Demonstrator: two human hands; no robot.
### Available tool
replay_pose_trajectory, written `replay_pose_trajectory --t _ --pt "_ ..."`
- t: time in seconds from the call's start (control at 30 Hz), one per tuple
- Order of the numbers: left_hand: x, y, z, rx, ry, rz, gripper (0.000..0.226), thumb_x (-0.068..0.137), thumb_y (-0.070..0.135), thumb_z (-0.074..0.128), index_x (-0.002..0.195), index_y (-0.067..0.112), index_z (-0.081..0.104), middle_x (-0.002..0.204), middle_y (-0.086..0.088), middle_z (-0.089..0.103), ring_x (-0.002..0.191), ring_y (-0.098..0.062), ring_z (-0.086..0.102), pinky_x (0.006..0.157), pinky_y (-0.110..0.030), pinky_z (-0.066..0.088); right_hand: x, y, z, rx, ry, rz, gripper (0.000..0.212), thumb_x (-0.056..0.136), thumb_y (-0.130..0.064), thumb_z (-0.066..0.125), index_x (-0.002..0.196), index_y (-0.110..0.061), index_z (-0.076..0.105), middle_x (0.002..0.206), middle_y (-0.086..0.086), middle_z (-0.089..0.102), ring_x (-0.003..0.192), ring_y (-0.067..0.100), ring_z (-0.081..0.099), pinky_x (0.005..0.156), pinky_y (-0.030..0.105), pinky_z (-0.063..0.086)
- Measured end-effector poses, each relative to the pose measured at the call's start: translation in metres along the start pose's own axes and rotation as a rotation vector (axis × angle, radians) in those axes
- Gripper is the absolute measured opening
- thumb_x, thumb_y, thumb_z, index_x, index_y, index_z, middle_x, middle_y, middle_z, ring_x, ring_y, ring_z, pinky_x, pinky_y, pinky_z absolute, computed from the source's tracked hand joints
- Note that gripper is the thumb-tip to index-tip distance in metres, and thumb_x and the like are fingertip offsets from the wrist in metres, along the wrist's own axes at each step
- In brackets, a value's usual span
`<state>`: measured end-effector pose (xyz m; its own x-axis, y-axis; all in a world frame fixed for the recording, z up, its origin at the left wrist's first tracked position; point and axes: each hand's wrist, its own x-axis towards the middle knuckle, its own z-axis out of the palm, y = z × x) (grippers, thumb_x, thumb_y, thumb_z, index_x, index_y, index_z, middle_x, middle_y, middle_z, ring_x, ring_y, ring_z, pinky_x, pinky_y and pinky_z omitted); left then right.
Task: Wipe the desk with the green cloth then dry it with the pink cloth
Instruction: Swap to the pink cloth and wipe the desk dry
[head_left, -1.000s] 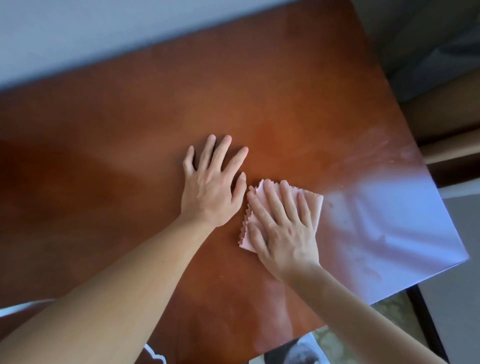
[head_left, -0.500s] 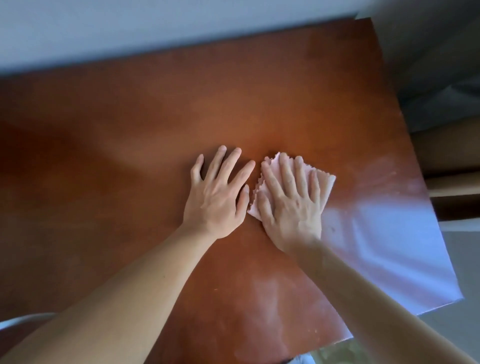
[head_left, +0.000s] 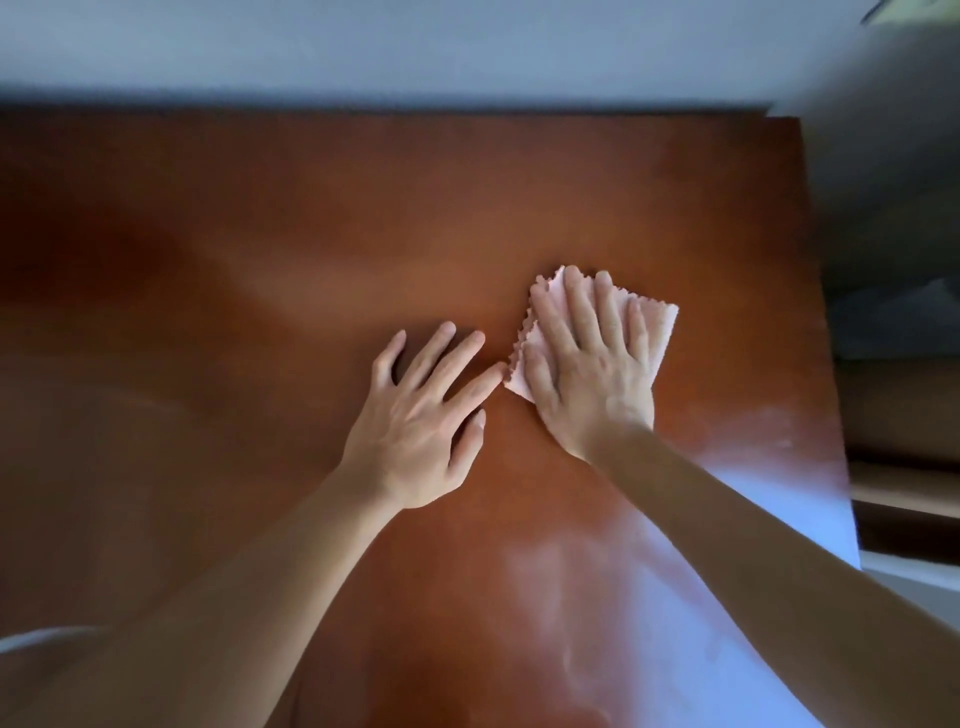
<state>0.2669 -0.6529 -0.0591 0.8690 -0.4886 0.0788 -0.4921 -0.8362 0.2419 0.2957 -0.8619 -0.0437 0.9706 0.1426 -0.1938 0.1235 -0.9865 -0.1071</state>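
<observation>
**Pink cloth pressed flat on the red-brown desk**

Red-brown wood fills the view: the desk (head_left: 260, 260), glossy with pale glare toward its right edge. Left hand (head_left: 423, 423) lies palm down on bare wood, fingers spread, holding nothing. Right hand (head_left: 589, 364) presses flat, fingers extended, onto the pink cloth (head_left: 657, 332), just right of centre. Its zigzag edge nearly touches the left index fingertip.

A reddish-brown wooden desk (head_left: 260, 364) fills most of the frame, its far edge met by a pale wall at the top. A bluish sheen is seen across its lower right. Directly on it lie three things — a pink cloth (head_left: 657, 332) right of centre, pressed flat under the right hand (head_left: 587, 374), and the left hand (head_left: 415, 431), spread flat at centre.
</observation>
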Motion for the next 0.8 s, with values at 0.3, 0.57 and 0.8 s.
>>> replay_pose_trajectory --t 0.3,0.57,0.8 --pt "0.000 0.002 -0.003 -0.004 -0.007 -0.011 0.048 0.098 0.033 0.049 0.144 0.023 0.057 0.156 -0.006 0.047 0.147 -0.031 0.039 0.117 -0.059 0.026 -0.050 0.020 0.005 -0.079 -0.067 -0.384 0.060 0.104 -0.049 0.029 0.160 -0.026 0.031 0.167 0.007 0.028 0.155 0.034 0.022 0.123 0.057 0.019" --pt "0.060 0.018 -0.004 0.062 -0.013 -0.316 0.053 0.102 0.037 0.036 0.148 0.016 0.049 0.159 -0.013 0.041 0.148 -0.030 0.037 0.117 -0.057 0.024 0.078 0.027 -0.021 -0.128 -0.095 -0.222 0.065 0.101 -0.056 0.001 0.163 -0.038 0.002 0.173 -0.002 0.001 0.158 0.023 -0.010 0.127 0.046 -0.010" --pt "0.086 0.018 0.011 0.031 0.044 -0.503 0.056 0.103 0.040 0.030 0.153 0.019 0.042 0.164 -0.008 0.033 0.154 -0.026 0.024 0.121 -0.060 0.015 0.020 0.046 -0.011 -0.064 -0.071 -0.286 0.059 0.108 -0.051 0.013 0.163 -0.030 0.020 0.170 0.005 0.019 0.158 0.029 0.009 0.128 0.050 0.005"
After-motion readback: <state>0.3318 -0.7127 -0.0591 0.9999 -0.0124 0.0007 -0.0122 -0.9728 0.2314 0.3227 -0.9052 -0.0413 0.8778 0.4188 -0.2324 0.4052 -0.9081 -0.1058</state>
